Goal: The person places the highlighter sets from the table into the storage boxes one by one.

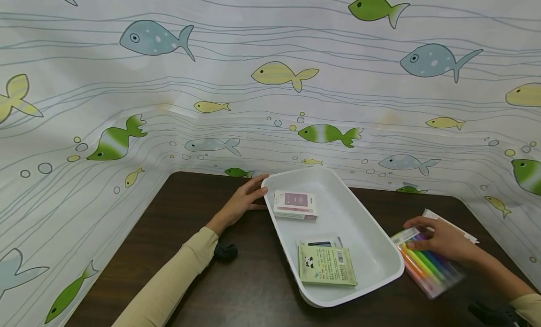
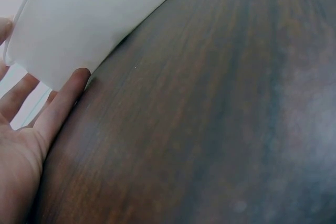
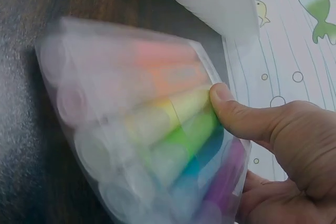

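A white plastic tray (image 1: 363, 223) stands on the dark table, angled toward the right. My left hand (image 1: 245, 200) touches its far left corner; in the left wrist view, the fairly straight fingers (image 2: 65, 100) lie against the tray's outer wall (image 2: 89, 19). To the right of the tray, my right hand (image 1: 444, 240) grips a clear pack of rainbow-coloured markers (image 1: 431, 266). The right wrist view shows the thumb pressed on one end of the marker pack (image 3: 152, 124), with the other fingers mostly hidden behind it. The pack is tilted and a little blurred.
Inside the tray lie a white-and-mauve box (image 1: 296, 205) and a green panda-printed packet (image 1: 327, 266), which partly covers another small package (image 1: 338, 241). A white item (image 1: 452, 223) lies behind my right hand. Fish-patterned sheeting (image 1: 279, 101) surrounds the table (image 1: 245, 280).
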`<action>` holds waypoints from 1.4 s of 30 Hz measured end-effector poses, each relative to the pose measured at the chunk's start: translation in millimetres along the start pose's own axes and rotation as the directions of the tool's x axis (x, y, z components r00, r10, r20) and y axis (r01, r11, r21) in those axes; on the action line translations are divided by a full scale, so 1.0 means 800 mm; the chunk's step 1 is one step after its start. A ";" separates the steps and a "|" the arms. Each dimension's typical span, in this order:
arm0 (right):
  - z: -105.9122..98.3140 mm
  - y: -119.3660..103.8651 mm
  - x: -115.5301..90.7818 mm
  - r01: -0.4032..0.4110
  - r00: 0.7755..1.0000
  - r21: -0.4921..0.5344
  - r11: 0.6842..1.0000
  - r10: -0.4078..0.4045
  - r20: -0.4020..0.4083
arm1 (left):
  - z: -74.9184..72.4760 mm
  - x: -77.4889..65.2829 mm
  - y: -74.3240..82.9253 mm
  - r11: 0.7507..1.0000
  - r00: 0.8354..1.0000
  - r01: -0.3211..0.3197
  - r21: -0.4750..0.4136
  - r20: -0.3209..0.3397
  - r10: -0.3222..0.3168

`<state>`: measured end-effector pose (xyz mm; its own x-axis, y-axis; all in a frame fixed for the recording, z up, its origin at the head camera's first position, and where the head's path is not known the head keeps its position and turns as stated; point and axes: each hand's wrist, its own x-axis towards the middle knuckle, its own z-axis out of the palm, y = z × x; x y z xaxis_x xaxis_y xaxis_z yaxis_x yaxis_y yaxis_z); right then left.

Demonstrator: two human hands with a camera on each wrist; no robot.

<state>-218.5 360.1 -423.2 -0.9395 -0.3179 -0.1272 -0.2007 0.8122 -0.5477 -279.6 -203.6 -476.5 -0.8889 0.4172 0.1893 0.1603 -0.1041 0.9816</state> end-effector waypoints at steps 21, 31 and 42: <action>-0.038 0.010 -0.018 -0.132 0.974 0.479 0.868 0.025 0.224 | 0.004 -0.006 -0.005 1.000 1.000 0.002 -0.012 -0.005 -0.002; -0.069 0.004 -0.034 -0.081 0.980 0.544 0.835 -0.034 0.198 | 0.001 -0.002 -0.001 1.000 1.000 0.006 -0.014 0.000 -0.006; -0.091 -0.031 -0.017 -0.092 0.977 0.587 0.804 -0.040 0.209 | 0.000 0.000 0.002 1.000 1.000 -0.006 -0.019 -0.002 0.006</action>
<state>-221.1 379.6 -347.3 -0.8519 -0.4456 -0.2751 0.0882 0.3956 -0.9142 -279.5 -203.6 -475.1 -0.8887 0.4149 0.1950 0.1571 -0.1240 0.9798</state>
